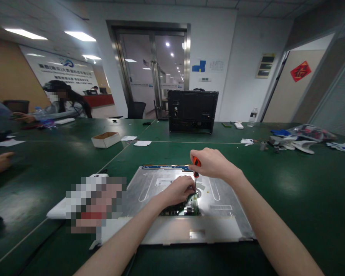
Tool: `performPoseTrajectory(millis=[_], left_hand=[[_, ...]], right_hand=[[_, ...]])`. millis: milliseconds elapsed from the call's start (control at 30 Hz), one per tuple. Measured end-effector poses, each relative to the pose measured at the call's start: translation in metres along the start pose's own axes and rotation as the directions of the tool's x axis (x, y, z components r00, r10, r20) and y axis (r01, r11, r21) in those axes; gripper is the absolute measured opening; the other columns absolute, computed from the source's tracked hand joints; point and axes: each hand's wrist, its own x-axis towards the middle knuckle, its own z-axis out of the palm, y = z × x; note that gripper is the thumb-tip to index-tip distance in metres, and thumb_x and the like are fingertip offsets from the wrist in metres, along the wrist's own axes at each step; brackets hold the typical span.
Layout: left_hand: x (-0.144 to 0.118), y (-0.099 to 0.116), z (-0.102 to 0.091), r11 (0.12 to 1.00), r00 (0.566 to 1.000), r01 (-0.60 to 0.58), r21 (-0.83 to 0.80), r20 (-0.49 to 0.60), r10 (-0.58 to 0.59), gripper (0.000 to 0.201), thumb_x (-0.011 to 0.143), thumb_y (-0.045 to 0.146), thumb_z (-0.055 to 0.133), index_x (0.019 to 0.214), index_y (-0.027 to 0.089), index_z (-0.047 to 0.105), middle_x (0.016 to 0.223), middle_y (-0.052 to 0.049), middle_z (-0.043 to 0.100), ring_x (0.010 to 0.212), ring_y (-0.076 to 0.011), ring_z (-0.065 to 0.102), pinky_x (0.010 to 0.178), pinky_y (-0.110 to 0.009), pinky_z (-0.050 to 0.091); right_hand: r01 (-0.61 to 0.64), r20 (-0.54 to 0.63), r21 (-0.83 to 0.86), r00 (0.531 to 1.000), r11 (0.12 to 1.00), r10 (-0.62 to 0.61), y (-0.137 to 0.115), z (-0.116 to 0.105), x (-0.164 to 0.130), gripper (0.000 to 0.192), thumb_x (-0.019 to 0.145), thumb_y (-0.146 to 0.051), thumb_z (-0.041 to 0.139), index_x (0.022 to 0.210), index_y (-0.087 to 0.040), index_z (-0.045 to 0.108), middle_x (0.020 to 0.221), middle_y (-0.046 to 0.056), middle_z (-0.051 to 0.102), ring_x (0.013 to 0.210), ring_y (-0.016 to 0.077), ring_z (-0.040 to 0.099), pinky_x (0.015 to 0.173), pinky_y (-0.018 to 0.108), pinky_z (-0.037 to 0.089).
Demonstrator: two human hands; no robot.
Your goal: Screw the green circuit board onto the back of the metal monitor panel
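Observation:
A flat silver metal panel (224, 199), which looks like the back of a display, lies before me on the table. My right hand (212, 164) is closed around the red and black handle of a screwdriver (197, 162), held upright with its shaft pointing down. The tip meets the area at the upper edge of a green circuit board (191, 209) on the panel. Right beside that tip, the fingers of my left hand (178, 190) are pinched together. What they hold, if anything, is hidden. My left hand also covers part of the board.
The green table (281, 184) carries a white box (105, 140), a black monitor housing (193, 112), paper scraps (142, 143) and a plastic bag (313, 132). A white device (57, 209) lies left of the panel, partly blurred. People sit along the left side.

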Motion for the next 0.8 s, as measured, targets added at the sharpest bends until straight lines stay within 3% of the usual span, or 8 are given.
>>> performPoseTrajectory(millis=[367, 800], left_hand=[[-0.0001, 0.0, -0.0007, 1.0, 1.0, -0.004, 0.002, 0.005, 0.004, 0.01, 0.08, 0.007, 0.058, 0.078, 0.017, 0.061, 0.085, -0.002, 0.064, 0.084, -0.018, 0.058, 0.075, -0.026, 0.042], [-0.0006, 0.0024, -0.0024, 1.0, 1.0, -0.004, 0.005, 0.003, 0.004, 0.011, 0.081, 0.007, 0.057, 0.079, 0.017, 0.062, 0.084, -0.002, 0.064, 0.081, -0.0169, 0.058, 0.072, -0.024, 0.042]], right_hand=[[0.009, -0.042, 0.005, 0.999, 1.0, -0.009, 0.001, -0.0003, -0.002, 0.018, 0.081, -0.04, 0.06, 0.087, -0.023, 0.059, 0.071, 0.001, 0.063, 0.064, 0.0159, 0.055, 0.05, 0.025, 0.022], [-0.009, -0.007, -0.012, 1.0, 1.0, 0.008, 0.002, 0.0, -0.0013, 0.019, 0.083, -0.042, 0.059, 0.089, -0.023, 0.059, 0.076, 0.002, 0.065, 0.068, 0.0169, 0.058, 0.051, 0.025, 0.023]])
